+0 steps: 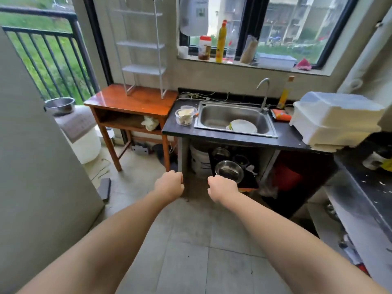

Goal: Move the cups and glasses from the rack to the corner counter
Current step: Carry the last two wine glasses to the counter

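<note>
Both arms stretch forward over the tiled floor, well short of the counter. My left hand is curled into a fist with nothing in it. My right hand is also closed and holds nothing. A white lidded dish rack stands on the dark counter at the right of the sink; its cover hides what is inside. A tall white wire shelf stands bare on the orange wooden table. No cups or glasses are visible.
The steel sink holds white plates. A clear container of food sits left of it. Bottles line the windowsill. Steel bowls sit under the counter. A grey panel fills the left; another counter runs along the right.
</note>
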### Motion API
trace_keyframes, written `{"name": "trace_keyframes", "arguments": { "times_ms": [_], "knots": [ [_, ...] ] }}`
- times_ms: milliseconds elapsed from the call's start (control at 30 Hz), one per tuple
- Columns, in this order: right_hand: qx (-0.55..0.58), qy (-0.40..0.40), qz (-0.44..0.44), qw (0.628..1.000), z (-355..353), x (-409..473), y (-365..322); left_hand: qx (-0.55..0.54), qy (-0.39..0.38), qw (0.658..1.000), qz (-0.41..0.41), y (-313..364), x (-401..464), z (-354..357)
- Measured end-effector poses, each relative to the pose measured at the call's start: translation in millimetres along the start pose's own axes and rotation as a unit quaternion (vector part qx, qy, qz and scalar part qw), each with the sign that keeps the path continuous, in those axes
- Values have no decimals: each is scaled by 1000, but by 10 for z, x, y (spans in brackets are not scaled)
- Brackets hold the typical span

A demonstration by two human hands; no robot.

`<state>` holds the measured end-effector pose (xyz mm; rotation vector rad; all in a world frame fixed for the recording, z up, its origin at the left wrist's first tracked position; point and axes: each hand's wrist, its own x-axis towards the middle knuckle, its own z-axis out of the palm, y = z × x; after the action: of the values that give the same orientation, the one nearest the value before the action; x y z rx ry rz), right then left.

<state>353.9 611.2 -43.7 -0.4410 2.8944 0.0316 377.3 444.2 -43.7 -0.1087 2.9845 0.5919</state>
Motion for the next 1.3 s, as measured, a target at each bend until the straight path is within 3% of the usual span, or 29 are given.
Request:
{"name": "trace_keyframes", "arguments": {
  "times_ms": [300,700,933,1300],
  "knots": [
    [1,40,-128,991,-515,1483,-822,-15,69,992,-105,-967,925,-674],
    [19,105,-197,975,-1387,3700,-1644,-32,135,978,-157,-1993,2605,-1649],
    [35,122,-179,976,-1685,4712,-2214,-37,152,980,-125,-2694,3505,-2164],
    [165,241,-59,955,-2850,6241,-2875,3,172,985,2,-3398,5296,-3564]
  ]
}}
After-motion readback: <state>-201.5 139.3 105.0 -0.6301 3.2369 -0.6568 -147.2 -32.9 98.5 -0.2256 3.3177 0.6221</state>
